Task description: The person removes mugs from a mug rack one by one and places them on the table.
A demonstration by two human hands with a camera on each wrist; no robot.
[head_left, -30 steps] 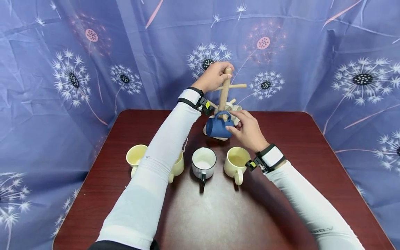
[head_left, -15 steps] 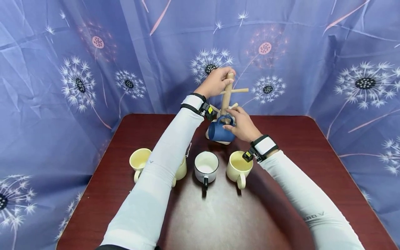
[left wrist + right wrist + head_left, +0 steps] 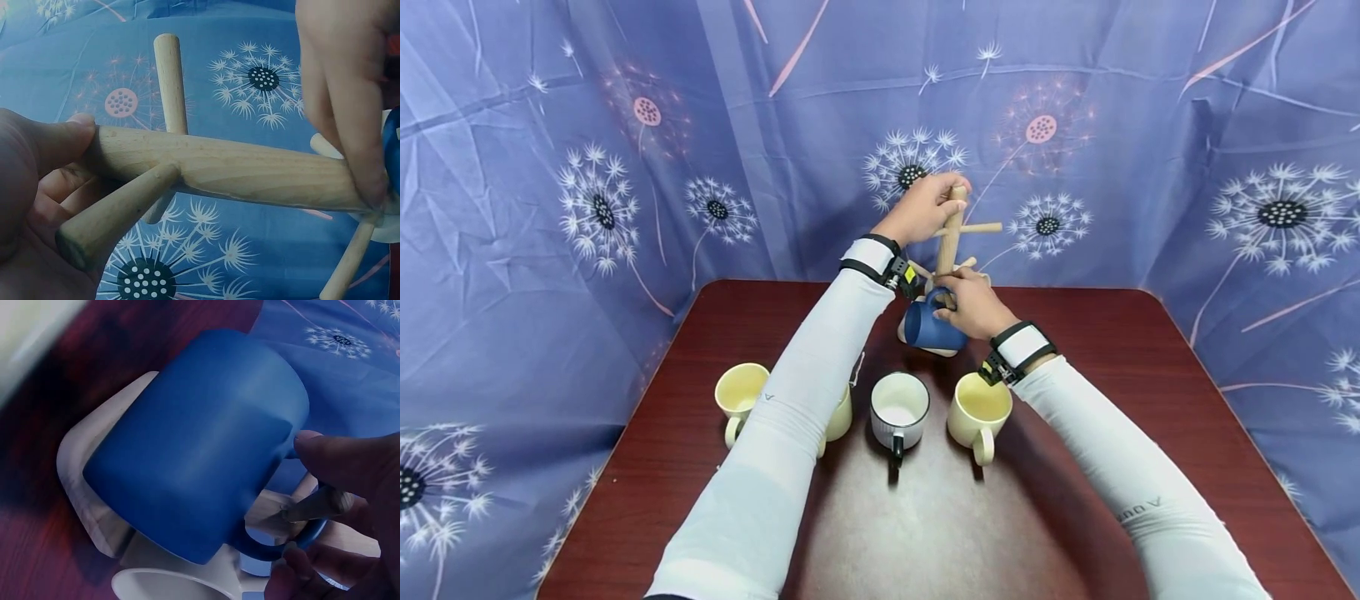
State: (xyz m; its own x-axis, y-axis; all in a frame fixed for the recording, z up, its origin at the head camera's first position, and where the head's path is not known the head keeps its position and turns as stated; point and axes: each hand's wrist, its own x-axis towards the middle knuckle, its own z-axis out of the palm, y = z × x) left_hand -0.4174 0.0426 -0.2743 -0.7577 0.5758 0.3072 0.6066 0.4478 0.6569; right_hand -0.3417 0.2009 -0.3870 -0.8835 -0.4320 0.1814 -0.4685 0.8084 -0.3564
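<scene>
At the back of the table stands a wooden mug tree (image 3: 950, 246), slightly tilted in the head view. My left hand (image 3: 925, 207) grips the top of its post (image 3: 219, 165). A blue mug (image 3: 932, 327) lies sideways low on the tree, its mouth facing left. One peg (image 3: 312, 506) passes through the mug's handle (image 3: 269, 553). My right hand (image 3: 973, 304) holds the mug at that handle, with the thumb (image 3: 319, 456) near its upper joint and fingertips at its lower curve. A white mug (image 3: 169, 584) beside the blue one is mostly hidden.
A row of mugs stands in front of the tree: a yellow mug (image 3: 741, 387) at left, another yellow mug (image 3: 841, 417) partly behind my left sleeve, a white mug with black handle (image 3: 898, 417), and a yellow mug (image 3: 979, 412) under my right wrist. A curtain (image 3: 1075, 167) hangs behind the table.
My right hand has shifted left across the blue mug onto its handle, fingers now closer to the post. My left hand keeps its grip on the post top. The head view has tipped slightly.
</scene>
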